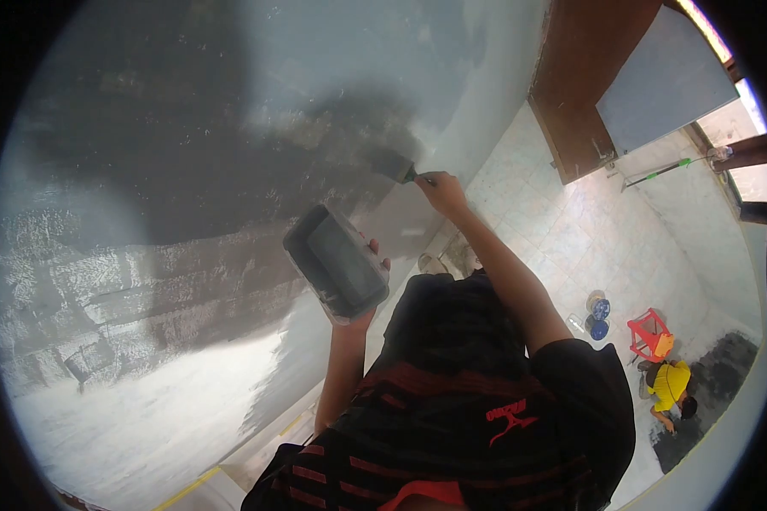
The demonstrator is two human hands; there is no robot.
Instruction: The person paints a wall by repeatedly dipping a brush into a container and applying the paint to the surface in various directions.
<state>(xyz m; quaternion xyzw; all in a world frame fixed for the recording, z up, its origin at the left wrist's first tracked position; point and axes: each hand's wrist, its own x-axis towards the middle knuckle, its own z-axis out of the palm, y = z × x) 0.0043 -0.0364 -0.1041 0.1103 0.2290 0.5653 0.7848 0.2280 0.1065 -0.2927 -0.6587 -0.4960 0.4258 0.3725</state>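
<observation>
My left hand [381, 255] grips a grey rectangular plastic tub [312, 278] from beneath and along its side. Dark grey paste smears the inside of the tub, and its rim is crusted. In my right hand [441, 192] is the handle of a wide putty knife [392, 164], its fingers wrapped around it. The blade lies against or very close to the wall [222, 162], over a dark grey coated area. Shadows fall across that part, so the exact contact is hard to see.
Rough, streaky coating and a pale patch [145, 426] show lower on the wall. A brown door [571, 85] stands at upper right. Across the tiled floor [545, 204] are a red stool [648, 334], blue-topped containers [600, 318] and another person in a yellow shirt [670, 383] beside a dark patch.
</observation>
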